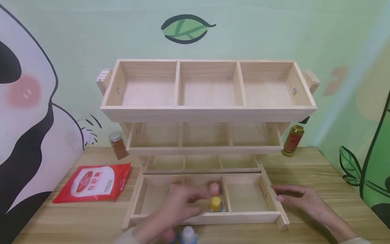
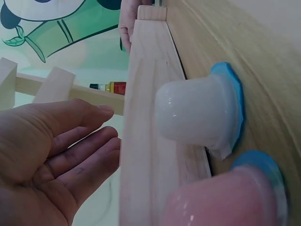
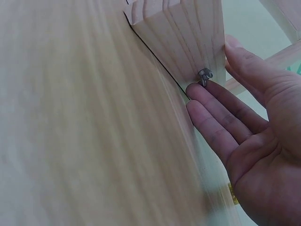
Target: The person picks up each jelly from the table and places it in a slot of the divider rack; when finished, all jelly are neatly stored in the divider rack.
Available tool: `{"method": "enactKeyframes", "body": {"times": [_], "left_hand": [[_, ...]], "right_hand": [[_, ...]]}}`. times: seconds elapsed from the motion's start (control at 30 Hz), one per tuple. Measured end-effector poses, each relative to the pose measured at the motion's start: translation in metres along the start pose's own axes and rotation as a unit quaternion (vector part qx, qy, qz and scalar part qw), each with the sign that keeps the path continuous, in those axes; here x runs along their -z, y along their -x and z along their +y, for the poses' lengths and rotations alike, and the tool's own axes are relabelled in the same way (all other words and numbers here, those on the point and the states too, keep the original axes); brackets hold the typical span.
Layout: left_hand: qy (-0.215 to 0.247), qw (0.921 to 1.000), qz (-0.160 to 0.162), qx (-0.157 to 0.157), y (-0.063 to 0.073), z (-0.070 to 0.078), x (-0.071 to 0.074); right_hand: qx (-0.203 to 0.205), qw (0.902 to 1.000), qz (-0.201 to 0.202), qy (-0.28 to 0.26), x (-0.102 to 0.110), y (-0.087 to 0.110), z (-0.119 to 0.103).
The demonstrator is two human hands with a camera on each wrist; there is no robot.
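Note:
My left hand [image 1: 179, 205], blurred, is over the left and middle compartments of the lowest wooden tray [image 1: 201, 218]. In the left wrist view its fingers are loosely bent with nothing between them. A yellow jelly cup [image 1: 215, 204] sits in the middle compartment, with a pink one [image 1: 214, 189] just behind it. In front of the tray, a white jelly cup [image 2: 188, 110] and a pink jelly cup [image 2: 221, 202] stand on the table. My right hand [image 1: 307, 200] touches the tray's right side; its fingertips rest on the wood near a metal bolt [image 3: 204, 75].
Above the lowest tray rise further tiers, including a three-compartment top tray [image 1: 210, 113]. To the left lie a red-and-white bag [image 1: 92, 183] and a spice jar [image 1: 118, 145]. A bottle with a red label [image 1: 293, 140] stands at the right, behind the rack.

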State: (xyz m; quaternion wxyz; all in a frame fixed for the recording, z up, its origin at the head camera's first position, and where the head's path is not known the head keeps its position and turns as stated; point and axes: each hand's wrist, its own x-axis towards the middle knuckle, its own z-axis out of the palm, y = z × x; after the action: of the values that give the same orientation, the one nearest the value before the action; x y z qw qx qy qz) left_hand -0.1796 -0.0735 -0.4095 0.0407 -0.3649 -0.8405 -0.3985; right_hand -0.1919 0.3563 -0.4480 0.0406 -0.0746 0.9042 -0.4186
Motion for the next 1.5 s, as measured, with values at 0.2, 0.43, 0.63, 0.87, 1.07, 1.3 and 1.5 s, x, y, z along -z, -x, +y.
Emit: {"method": "enactKeyframes", "body": {"times": [0.2,0.43,0.63,0.87,1.07,1.3,1.5], "left_hand": [[0.015,0.9996,-0.016,0.016,0.016,0.000,0.016],[0.054,0.9976,-0.006,0.043,0.033,-0.003,0.029],[0.124,0.9873,-0.033,0.094,0.050,-0.005,0.045],[0.170,0.9736,-0.066,0.138,0.072,-0.008,0.057],[0.205,0.9594,-0.114,0.156,0.078,-0.009,0.060],[0.277,0.9247,-0.182,0.187,0.088,-0.008,0.066],[0.335,0.8931,-0.215,0.209,0.095,-0.009,0.066]], "right_hand": [[0.021,0.9997,0.000,-0.011,-0.001,0.000,0.001],[0.017,0.9998,0.001,-0.009,-0.001,0.000,0.003],[0.029,0.9994,0.002,-0.019,-0.004,0.000,0.002],[0.027,0.9996,0.004,-0.002,-0.004,0.000,0.002],[0.029,0.9995,0.010,-0.008,-0.001,0.002,0.001],[0.036,0.9992,0.008,-0.013,-0.002,0.001,0.002],[0.027,0.9996,0.008,0.001,-0.001,0.001,0.003]]}}
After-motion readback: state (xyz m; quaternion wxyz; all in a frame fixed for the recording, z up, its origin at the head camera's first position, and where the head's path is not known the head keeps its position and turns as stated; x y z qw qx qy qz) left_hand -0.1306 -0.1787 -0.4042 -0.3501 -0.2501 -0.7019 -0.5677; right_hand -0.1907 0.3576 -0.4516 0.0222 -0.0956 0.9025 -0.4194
